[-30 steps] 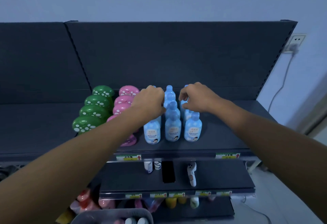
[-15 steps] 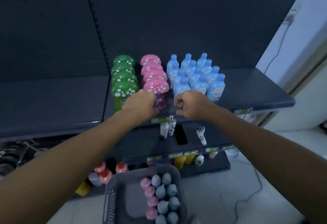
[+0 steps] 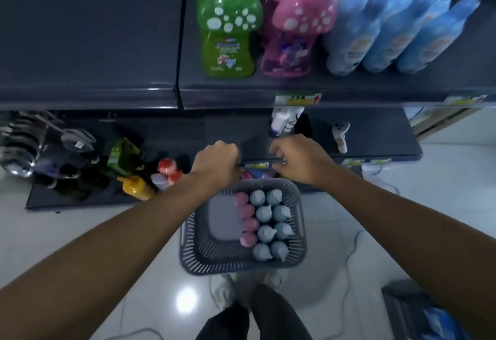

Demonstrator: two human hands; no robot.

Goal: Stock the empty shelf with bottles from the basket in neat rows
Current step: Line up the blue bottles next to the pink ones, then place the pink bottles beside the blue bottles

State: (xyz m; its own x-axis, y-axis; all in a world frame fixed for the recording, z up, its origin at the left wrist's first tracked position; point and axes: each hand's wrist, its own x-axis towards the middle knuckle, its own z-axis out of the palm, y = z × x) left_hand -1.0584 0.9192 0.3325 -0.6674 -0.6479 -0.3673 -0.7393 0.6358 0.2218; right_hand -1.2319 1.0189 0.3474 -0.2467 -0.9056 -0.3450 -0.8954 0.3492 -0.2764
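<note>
- The left hand [image 3: 217,162] and right hand [image 3: 299,158] hung apart over the far rim of the basket [image 3: 241,262], with fingers curled and nothing visible in either.
- The basket sat on the floor [image 3: 80,232] at 6 o'clock of the hands, with pink-capped bottles [image 3: 247,223] and grey-blue-capped bottles [image 3: 271,229] upright inside.
- At 12 o'clock, the top shelf [image 3: 94,44] carried rows of green mushroom-cap bottles [image 3: 228,31], pink mushroom-cap bottles [image 3: 292,33] and blue bottles [image 3: 389,31].

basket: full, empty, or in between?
Partly full. The basket holds one column of pink bottles and two columns of grey-blue bottles on its right side; the left of its floor is bare.
</note>
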